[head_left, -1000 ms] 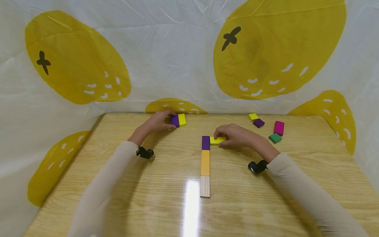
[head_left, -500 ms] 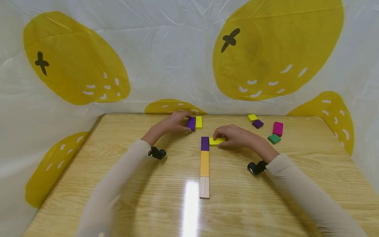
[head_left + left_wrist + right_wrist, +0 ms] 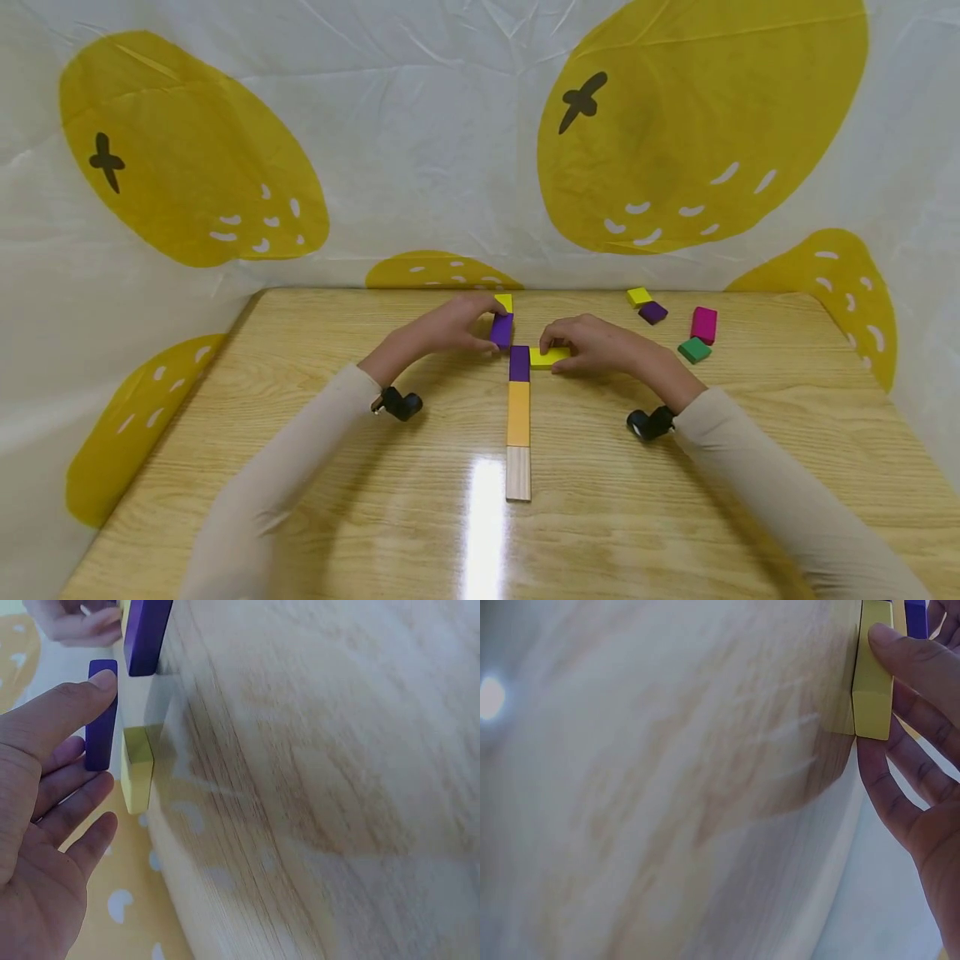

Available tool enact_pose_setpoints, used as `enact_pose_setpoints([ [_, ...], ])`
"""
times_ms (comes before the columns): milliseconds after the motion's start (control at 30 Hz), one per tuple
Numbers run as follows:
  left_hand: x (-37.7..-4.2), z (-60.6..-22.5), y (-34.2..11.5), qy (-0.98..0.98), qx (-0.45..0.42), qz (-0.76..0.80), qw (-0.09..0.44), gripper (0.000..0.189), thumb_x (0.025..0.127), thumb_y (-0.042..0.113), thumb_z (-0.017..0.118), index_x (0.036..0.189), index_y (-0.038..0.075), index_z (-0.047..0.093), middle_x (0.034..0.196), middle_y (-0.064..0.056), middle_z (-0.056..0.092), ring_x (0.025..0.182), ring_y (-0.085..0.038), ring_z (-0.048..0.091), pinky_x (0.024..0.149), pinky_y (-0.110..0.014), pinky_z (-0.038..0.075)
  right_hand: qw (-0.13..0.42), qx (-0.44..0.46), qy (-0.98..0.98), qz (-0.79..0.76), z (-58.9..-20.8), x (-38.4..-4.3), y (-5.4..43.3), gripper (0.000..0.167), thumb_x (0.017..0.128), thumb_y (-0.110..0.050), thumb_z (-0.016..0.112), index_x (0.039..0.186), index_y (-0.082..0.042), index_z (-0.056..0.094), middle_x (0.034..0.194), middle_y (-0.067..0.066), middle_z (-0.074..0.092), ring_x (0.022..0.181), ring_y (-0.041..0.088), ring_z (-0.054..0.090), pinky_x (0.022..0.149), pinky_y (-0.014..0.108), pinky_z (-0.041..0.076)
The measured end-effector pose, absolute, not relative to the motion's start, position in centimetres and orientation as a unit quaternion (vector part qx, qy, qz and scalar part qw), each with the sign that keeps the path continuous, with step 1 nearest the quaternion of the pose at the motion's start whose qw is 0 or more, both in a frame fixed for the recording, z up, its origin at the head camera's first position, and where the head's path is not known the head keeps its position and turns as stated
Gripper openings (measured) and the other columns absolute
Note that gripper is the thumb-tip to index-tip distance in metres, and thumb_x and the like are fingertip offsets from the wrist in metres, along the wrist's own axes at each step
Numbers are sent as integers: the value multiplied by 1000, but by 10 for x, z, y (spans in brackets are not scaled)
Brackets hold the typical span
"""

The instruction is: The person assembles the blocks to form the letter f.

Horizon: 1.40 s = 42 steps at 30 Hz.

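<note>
My left hand (image 3: 442, 327) pinches a purple block (image 3: 502, 332) between thumb and fingers; in the left wrist view this block is raised off the table. Behind it, a yellow block (image 3: 137, 774) stays on the tabletop. Just in front is another purple block (image 3: 519, 363), the far end of a straight row that continues toward me with an orange block (image 3: 518, 414) and a plain wood block (image 3: 518, 474). My right hand (image 3: 603, 346) grips a yellow block (image 3: 874, 675) lying sideways against the right side of the row's purple block.
Loose blocks lie at the back right of the wooden table (image 3: 637, 517): a small yellow block (image 3: 639, 297), a dark purple block (image 3: 653, 312), a magenta block (image 3: 703, 325) and a green block (image 3: 694, 350). A patterned cloth (image 3: 435, 150) hangs along the back and left edges.
My left hand slid the purple and yellow blocks rightward together, then brought the purple one toward the row, leaving the yellow behind. My right hand stays in place on its yellow block.
</note>
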<state>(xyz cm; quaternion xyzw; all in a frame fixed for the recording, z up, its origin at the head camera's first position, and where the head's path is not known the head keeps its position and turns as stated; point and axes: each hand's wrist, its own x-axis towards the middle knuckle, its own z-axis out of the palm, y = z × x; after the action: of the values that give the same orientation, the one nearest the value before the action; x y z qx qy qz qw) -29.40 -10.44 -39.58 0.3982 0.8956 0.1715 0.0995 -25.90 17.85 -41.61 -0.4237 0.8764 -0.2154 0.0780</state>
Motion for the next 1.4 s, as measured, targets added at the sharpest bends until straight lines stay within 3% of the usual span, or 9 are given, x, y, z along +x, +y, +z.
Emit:
enact_pose_setpoints([
  [433, -281, -395, -101, 897, 403, 156, 95, 61, 90, 29, 81, 141, 5, 57, 137, -12, 60, 127, -27, 57, 109, -39, 46, 80, -427, 874, -218, -418, -259, 179, 22, 88, -14, 81, 107, -11, 69, 108, 0, 69, 97, 19, 64, 88, 40, 56],
  [600, -277, -396, -103, 899, 416, 114, 71, 56, 93, 32, 76, 143, 13, 60, 128, -17, 56, 109, -27, 58, 95, -39, 52, 84, -422, 877, -215, -417, -258, 179, 22, 89, -14, 81, 108, -11, 69, 109, -1, 69, 99, 20, 64, 89, 41, 56],
  [733, -274, -399, -105, 907, 406, 105, 37, 46, 93, 33, 76, 132, 10, 68, 119, -19, 51, 97, -25, 54, 85, -36, 52, 87, -415, 880, -215, -416, -258, 178, 23, 89, -15, 81, 108, -11, 69, 110, -1, 69, 99, 19, 64, 90, 40, 55],
  [900, -272, -407, -107, 925, 362, 111, 30, 42, 91, 40, 77, 116, 8, 70, 116, -13, 50, 92, -21, 53, 78, -32, 51, 91, -404, 885, -210, -417, -258, 177, 22, 90, -16, 80, 109, -13, 69, 109, -2, 68, 97, 19, 61, 89, 38, 54],
  [1133, -269, -415, -106, 926, 366, 80, 42, 38, 96, 40, 70, 113, 7, 67, 99, -7, 55, 79, -15, 51, 66, -27, 47, 86, -401, 889, -203, -417, -258, 177, 22, 90, -17, 80, 108, -14, 69, 108, -3, 68, 95, 18, 60, 88, 39, 54],
  [1267, -265, -416, -107, 930, 360, 54, 41, 39, 96, 44, 68, 117, 11, 68, 99, -4, 56, 80, -15, 53, 65, -28, 48, 79, -403, 889, -202, -418, -259, 176, 22, 90, -17, 80, 108, -14, 69, 108, -3, 68, 95, 17, 61, 88, 38, 54],
  [1400, -263, -415, -108, 933, 359, 24, 26, 46, 94, 52, 69, 122, 16, 69, 107, -4, 61, 91, -20, 56, 72, -35, 52, 75, -402, 891, -199, -418, -259, 176, 22, 89, -17, 81, 108, -13, 69, 107, -2, 68, 96, 17, 62, 89, 38, 54],
])
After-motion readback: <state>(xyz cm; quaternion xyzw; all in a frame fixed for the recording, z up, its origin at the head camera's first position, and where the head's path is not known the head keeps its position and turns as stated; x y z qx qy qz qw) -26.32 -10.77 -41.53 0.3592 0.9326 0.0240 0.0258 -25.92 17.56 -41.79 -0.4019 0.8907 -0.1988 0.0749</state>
